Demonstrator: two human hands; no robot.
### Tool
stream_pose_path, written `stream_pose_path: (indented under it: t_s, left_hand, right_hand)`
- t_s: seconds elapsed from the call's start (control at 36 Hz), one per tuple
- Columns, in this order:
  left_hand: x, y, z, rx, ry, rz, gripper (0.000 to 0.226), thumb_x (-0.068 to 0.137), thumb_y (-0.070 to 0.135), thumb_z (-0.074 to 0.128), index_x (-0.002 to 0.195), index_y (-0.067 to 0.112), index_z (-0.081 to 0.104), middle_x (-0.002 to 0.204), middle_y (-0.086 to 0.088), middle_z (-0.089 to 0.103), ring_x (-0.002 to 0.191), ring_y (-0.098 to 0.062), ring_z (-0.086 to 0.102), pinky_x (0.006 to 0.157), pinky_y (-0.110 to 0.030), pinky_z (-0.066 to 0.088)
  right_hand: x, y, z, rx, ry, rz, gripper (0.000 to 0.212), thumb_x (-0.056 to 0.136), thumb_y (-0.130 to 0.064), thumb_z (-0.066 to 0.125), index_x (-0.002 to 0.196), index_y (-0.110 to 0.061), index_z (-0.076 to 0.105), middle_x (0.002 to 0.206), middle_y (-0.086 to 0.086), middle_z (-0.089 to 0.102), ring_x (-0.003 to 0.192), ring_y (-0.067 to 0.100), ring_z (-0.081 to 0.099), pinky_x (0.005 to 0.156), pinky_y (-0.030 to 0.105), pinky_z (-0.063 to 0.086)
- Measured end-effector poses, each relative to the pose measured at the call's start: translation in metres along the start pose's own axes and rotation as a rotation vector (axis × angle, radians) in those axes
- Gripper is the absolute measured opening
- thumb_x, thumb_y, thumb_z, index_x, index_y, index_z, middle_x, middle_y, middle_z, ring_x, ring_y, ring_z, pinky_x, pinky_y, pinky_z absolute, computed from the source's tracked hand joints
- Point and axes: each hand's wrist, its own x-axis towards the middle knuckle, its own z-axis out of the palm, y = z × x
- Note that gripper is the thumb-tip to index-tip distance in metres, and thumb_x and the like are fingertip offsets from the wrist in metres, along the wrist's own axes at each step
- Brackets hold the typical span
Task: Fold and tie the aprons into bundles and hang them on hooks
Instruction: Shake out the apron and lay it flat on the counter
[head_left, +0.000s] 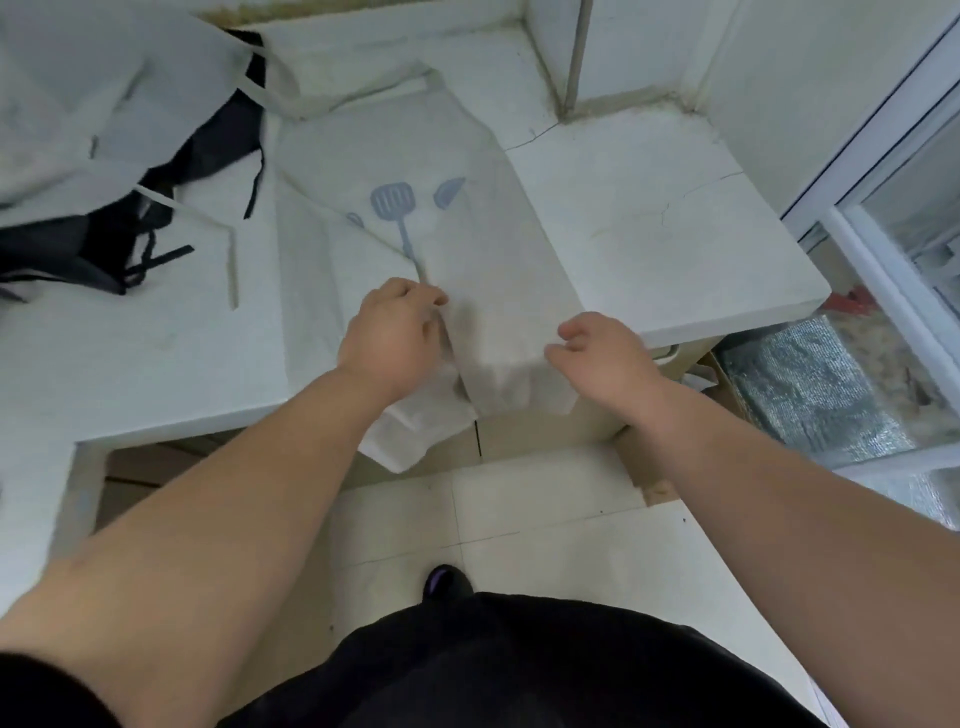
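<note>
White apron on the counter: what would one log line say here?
step: folding; white apron: part-folded on counter; left hand: pinches fold; right hand: at edge, grip unclear

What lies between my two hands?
In the head view, only the folded flap of the white apron lies between the left hand and right hand, draping over the counter edge.

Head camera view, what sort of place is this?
Probably a home kitchen or utility corner: a cracked white countertop, a tiled floor, a sliding glass door, and a printed apron showing a spatula.
</note>
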Motion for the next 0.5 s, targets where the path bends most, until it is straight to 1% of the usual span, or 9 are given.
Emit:
stream_pose_path:
  t_s: [0.11,0.19,0.25,0.31,0.39,0.44,0.5]
  left_hand:
    - [-0.014,-0.016,-0.013,-0.041,0.019,-0.122,0.034,0.096,0.014,0.048,0.129,0.015,0.057,0.132,-0.009,0.051,0.121,-0.027,0.048,0.101,-0.040,0.041]
    - [-0.021,-0.027,-0.020,-0.068,0.079,-0.200,0.034,0.097,0.016,0.047,0.130,0.016,0.056,0.132,-0.007,0.053,0.120,-0.024,0.050,0.099,-0.034,0.041]
    - [-0.022,-0.031,-0.022,-0.090,0.099,-0.226,0.034,0.098,0.017,0.047,0.130,0.017,0.056,0.131,-0.007,0.053,0.120,-0.022,0.050,0.096,-0.029,0.039]
    - [-0.020,-0.036,-0.023,-0.110,0.091,-0.247,0.034,0.098,0.018,0.047,0.131,0.017,0.056,0.132,-0.006,0.053,0.121,-0.021,0.050,0.095,-0.027,0.037]
    - [-0.008,-0.044,-0.027,-0.131,0.037,-0.258,0.035,0.098,0.020,0.047,0.132,0.019,0.055,0.132,-0.004,0.051,0.119,-0.020,0.050,0.090,-0.024,0.037]
    - [0.009,-0.051,-0.030,-0.134,0.019,-0.258,0.035,0.098,0.020,0.046,0.133,0.020,0.054,0.132,-0.005,0.050,0.117,-0.021,0.051,0.086,-0.024,0.037]
    - [0.026,-0.055,-0.033,-0.127,0.010,-0.245,0.036,0.098,0.020,0.046,0.134,0.019,0.053,0.133,-0.006,0.049,0.117,-0.022,0.051,0.086,-0.025,0.039]
  right_hand:
    - [0.007,-0.021,0.000,-0.012,-0.012,-0.094,0.039,0.094,-0.027,0.053,0.129,-0.010,0.052,0.128,0.007,0.058,0.120,0.023,0.051,0.093,0.024,0.036]
    - [0.014,-0.035,0.002,-0.025,-0.021,-0.157,0.038,0.094,-0.027,0.053,0.129,-0.010,0.052,0.128,0.007,0.058,0.119,0.023,0.051,0.093,0.024,0.035]
    - [0.017,-0.041,0.002,-0.031,-0.016,-0.172,0.038,0.095,-0.027,0.052,0.129,-0.010,0.052,0.127,0.007,0.058,0.119,0.022,0.051,0.094,0.024,0.035]
    - [0.024,-0.048,0.004,-0.028,-0.022,-0.172,0.038,0.095,-0.027,0.052,0.129,-0.010,0.052,0.127,0.006,0.058,0.119,0.022,0.051,0.095,0.024,0.035]
    - [0.041,-0.061,0.006,-0.036,-0.042,-0.164,0.038,0.095,-0.028,0.052,0.129,-0.012,0.053,0.126,0.006,0.058,0.117,0.021,0.052,0.088,0.020,0.033]
    - [0.058,-0.073,0.007,-0.029,-0.036,-0.164,0.040,0.095,-0.029,0.053,0.130,-0.012,0.051,0.125,0.007,0.057,0.117,0.021,0.052,0.085,0.018,0.032]
    - [0.073,-0.085,0.007,0.000,-0.027,-0.153,0.043,0.094,-0.032,0.054,0.132,-0.013,0.049,0.126,0.007,0.056,0.117,0.021,0.052,0.085,0.019,0.033]
